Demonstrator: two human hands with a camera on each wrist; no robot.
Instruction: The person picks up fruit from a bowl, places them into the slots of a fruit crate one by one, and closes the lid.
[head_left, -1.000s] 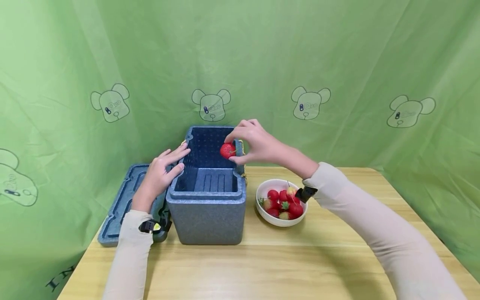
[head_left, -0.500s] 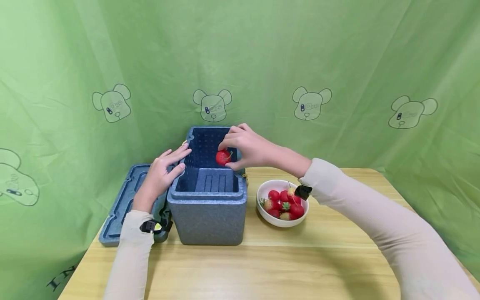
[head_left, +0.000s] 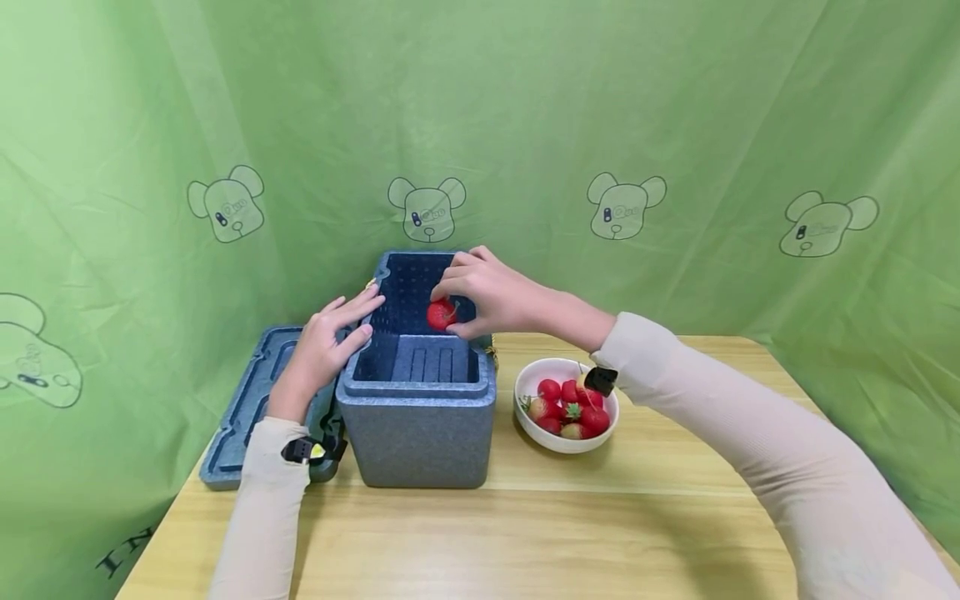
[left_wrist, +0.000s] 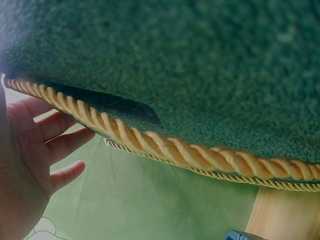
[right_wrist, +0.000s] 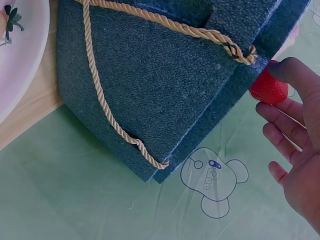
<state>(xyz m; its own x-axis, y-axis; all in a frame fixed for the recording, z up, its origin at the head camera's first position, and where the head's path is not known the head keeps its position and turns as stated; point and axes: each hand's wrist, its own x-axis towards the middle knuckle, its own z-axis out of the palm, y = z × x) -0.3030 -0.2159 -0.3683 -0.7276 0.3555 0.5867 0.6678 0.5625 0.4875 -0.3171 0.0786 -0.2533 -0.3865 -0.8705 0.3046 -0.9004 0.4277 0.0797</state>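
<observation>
Over the opening of a deep blue-grey foam box (head_left: 420,442), my right hand (head_left: 498,293) pinches a red strawberry (head_left: 441,315) with a thin green stem between thumb and fingers. The right wrist view shows the same strawberry (right_wrist: 270,90) right at the box rim, with the other fingers spread loosely below. My left hand (head_left: 321,346) rests on the left rim of the box, its fingers extended. Seen from the left wrist, twisted yellow rope (left_wrist: 175,147) runs along the box side, beside the left fingers (left_wrist: 65,142). Inside, the visible part of the box floor is ribbed.
A white bowl (head_left: 566,445) of several strawberries (head_left: 595,421) stands right of the box, under the right wrist. The box's lid (head_left: 238,437) lies to the left, partly behind the left arm. A green curtain (head_left: 510,125) hangs behind the wooden table (head_left: 525,542).
My right hand has moved left and slightly down with the strawberry, from near the right rim to farther over the box opening. The left hand stays on the rim.
</observation>
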